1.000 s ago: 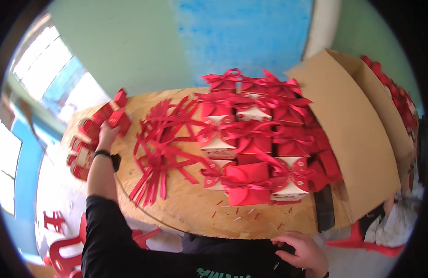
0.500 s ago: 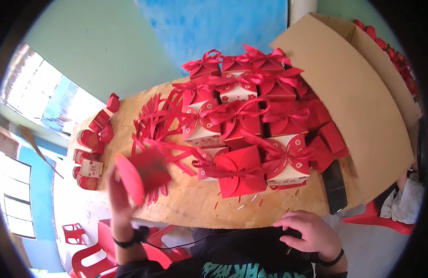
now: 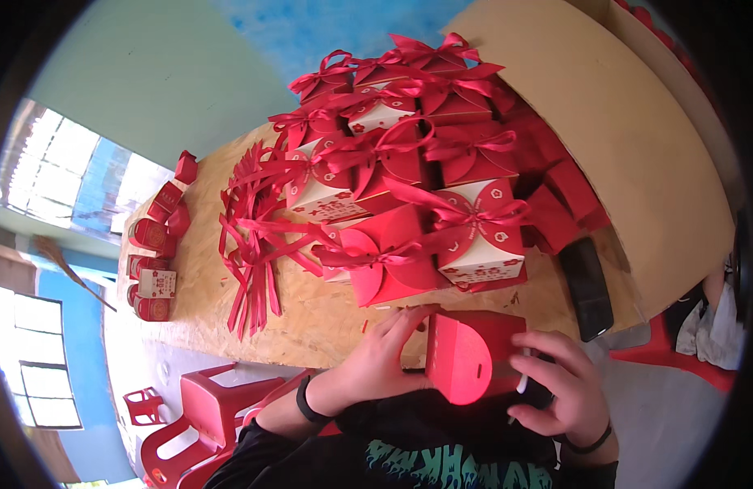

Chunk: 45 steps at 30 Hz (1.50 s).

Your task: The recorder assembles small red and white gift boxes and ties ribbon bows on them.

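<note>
My left hand [image 3: 384, 359] is closed on a red gift box [image 3: 459, 363], gripping its left side above my lap at the table's front edge. A rounded, slotted flap of the box hangs open toward me. My right hand [image 3: 562, 381] is at the box's right side with fingers and thumb apart, its upper fingertips against or very near the red card. By those fingers is a small white stick-like thing [image 3: 522, 383]; I cannot tell whether it is held. Beyond my hands stand stacked red and white gift boxes [image 3: 484, 244] tied with red ribbon bows.
Loose red ribbons [image 3: 254, 244] lie left of the stack. Small red boxes [image 3: 152, 236] line the table's left end. A black phone [image 3: 586, 289] lies at the right, near a large cardboard carton [image 3: 621, 138]. Red chairs [image 3: 205, 416] stand on the floor.
My left hand has brought the red box from over the ribbons at the left to the front middle. My right hand has moved from the table edge to the box. The view has shifted.
</note>
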Available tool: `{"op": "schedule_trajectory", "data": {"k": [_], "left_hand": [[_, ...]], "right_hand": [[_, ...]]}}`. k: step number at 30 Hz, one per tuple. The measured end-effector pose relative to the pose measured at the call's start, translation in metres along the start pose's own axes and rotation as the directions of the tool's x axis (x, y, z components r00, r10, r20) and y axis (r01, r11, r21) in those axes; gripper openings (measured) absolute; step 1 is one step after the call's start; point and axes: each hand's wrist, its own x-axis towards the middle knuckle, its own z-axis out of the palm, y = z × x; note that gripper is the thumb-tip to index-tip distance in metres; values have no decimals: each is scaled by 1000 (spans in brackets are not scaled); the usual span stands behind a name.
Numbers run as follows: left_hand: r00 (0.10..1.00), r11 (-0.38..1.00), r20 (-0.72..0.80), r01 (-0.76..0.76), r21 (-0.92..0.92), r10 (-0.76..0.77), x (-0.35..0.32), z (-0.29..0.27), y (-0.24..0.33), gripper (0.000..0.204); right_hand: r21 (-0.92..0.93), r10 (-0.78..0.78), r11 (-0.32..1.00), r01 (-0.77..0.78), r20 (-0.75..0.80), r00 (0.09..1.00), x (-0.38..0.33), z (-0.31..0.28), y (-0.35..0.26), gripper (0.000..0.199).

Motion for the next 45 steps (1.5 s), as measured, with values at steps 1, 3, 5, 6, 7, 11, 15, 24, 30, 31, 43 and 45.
{"op": "schedule_trajectory", "data": {"k": [1,3,5,6,7,11,15,24,30,31,43,45], "left_hand": [[1000,1000,8,-3,-2,3,2,3,-2,97],[995,953,-5,-92,289,98,5,7,-5,98],[994,932,-22,-96,349,110,4,13,-5,100],[999,939,-45,-2,343,19,3,14,-3,99],[995,938,-68,91,334,-72,1,15,0,98],[992,962,-116,-12,274,45,-16,-4,18,88],[856,777,-4,-466,423,516,-1,-5,42,51],[909,811,21,-382,443,417,0,1,18,31],[903,818,-59,-356,452,426,-2,3,9,35],[899,813,-67,-356,461,432,-2,3,8,37],[819,734,-122,-424,530,561,-9,13,-22,53],[813,755,-128,-454,473,569,-9,7,-21,50]], "right_hand": [[-1,7,1000,-7,-5,1000,-3,1,3,45],[-121,11,993,-12,-9,1000,-10,7,12,38],[-87,76,993,-79,-31,997,-10,12,12,30],[-125,61,990,-62,-15,998,-9,14,15,28],[-165,46,985,-45,3,999,-8,14,16,26],[-216,1,976,12,60,998,0,18,16,23],[-202,1,979,25,128,992,4,27,17,27],[-191,102,978,-84,84,991,-5,24,26,29],[-243,135,963,-115,68,989,-9,23,39,32],[-243,136,963,-115,71,988,-10,24,40,32],[-355,82,934,-53,68,994,-6,25,39,28],[-348,75,936,-46,69,995,-6,25,38,28]]}}
